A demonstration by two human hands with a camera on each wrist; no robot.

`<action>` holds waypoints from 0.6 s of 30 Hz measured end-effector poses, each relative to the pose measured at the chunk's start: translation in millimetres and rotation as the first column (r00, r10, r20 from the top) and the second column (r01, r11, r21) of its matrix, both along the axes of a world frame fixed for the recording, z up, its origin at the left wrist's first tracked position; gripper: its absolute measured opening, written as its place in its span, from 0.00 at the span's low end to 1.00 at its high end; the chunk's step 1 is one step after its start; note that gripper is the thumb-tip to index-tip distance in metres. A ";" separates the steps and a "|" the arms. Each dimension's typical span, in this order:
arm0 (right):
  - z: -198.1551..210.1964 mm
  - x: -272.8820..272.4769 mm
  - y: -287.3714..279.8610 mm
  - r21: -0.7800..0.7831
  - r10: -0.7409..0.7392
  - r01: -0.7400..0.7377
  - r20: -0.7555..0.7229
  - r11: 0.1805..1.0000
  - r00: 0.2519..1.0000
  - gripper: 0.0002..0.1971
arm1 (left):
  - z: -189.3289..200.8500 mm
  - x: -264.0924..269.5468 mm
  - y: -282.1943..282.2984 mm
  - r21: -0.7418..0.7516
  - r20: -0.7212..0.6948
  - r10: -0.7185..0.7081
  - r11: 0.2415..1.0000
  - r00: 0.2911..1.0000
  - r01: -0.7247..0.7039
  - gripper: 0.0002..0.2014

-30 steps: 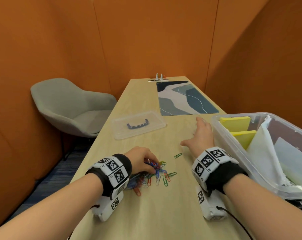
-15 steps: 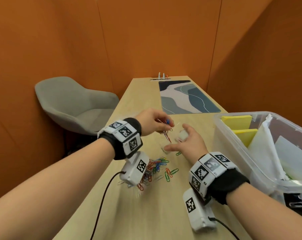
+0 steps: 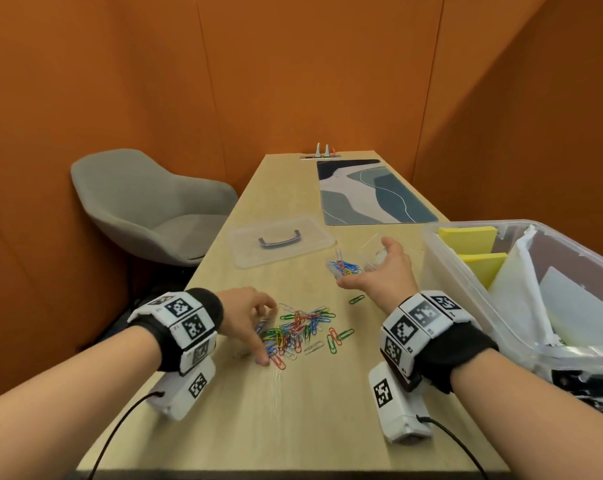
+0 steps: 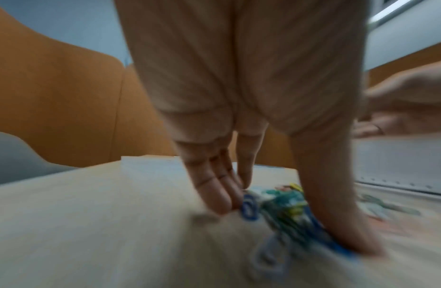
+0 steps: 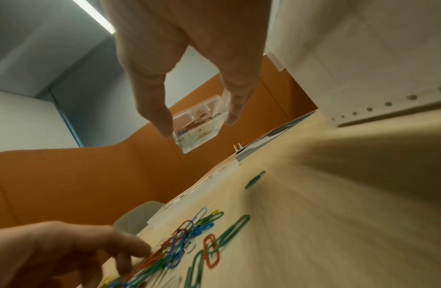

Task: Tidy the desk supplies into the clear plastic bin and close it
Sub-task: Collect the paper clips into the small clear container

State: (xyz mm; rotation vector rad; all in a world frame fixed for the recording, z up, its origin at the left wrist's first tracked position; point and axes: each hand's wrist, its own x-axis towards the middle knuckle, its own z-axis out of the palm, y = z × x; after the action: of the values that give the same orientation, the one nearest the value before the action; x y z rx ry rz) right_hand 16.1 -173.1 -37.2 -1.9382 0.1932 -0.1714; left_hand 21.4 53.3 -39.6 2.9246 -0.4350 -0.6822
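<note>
A heap of coloured paper clips lies on the wooden desk. My left hand is down on the heap's left side. Its thumb and fingers straddle a bunch of clips with the fingertips on the desk, and that view is blurred. My right hand holds a small clear box above the desk, pinched between thumb and fingers. The small clear box has some clips in it. The clear plastic bin stands open at the right. Its lid, which has a dark handle, lies flat further back.
The bin holds yellow sticky-note pads and white papers. A patterned desk mat lies at the far end of the desk. A grey chair stands left of the desk. Orange walls close in all round.
My left hand lifted clips from the heap to the small box, which my right hand raised, and has come back down onto the heap. The box now holds more clips.
</note>
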 end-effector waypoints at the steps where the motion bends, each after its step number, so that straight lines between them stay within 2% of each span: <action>1: 1.5 1.2 2.1 -0.020 0.006 -0.006 -0.002 1.000 1.000 0.55 | -2.6 -0.8 -4.0 -0.028 0.030 -0.040 0.999 0.999 0.041 0.40; 4: 3.5 0.9 5.9 -0.090 0.006 -0.007 -0.010 0.996 1.000 0.55 | -7.0 -0.8 -19.5 -0.137 0.075 -0.124 0.982 0.989 0.134 0.25; 6: 2.8 -3.4 4.2 -0.152 -0.011 0.010 -0.005 0.988 1.000 0.54 | -10.4 4.6 -27.3 -0.191 0.155 -0.138 0.967 0.978 0.167 0.21; 8: 1.7 -8.4 1.0 -0.173 -0.035 0.036 0.008 0.984 0.999 0.53 | -14.0 13.0 -38.2 -0.233 0.234 -0.146 0.952 0.961 0.201 0.21; 10: 2.5 -11.5 -2.8 -0.162 -0.058 0.059 0.006 0.985 0.998 0.54 | -17.6 20.0 -56.7 -0.225 0.282 -0.229 0.928 0.932 0.296 0.23; 12: 4.3 -12.3 -6.8 -0.151 -0.072 0.072 0.003 0.986 0.997 0.53 | -20.8 24.6 -79.2 -0.204 0.244 -0.320 0.906 0.915 0.371 0.27; 15: 6.7 -10.8 -11.4 -0.148 -0.108 0.111 0.031 0.983 0.994 0.52 | -26.1 31.9 -101.9 -0.174 0.117 -0.364 0.909 0.924 0.380 0.26; 18: 7.6 -9.4 -10.8 -0.147 -0.113 0.119 0.045 0.982 0.993 0.52 | -23.6 30.8 -100.1 -0.144 0.155 -0.356 0.915 0.922 0.377 0.21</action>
State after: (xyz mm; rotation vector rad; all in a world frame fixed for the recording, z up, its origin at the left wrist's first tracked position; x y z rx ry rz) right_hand 6.7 -183.9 -29.6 -2.0726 0.2767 -0.3056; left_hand 52.2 -46.8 -63.1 2.7526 -1.0238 -0.4666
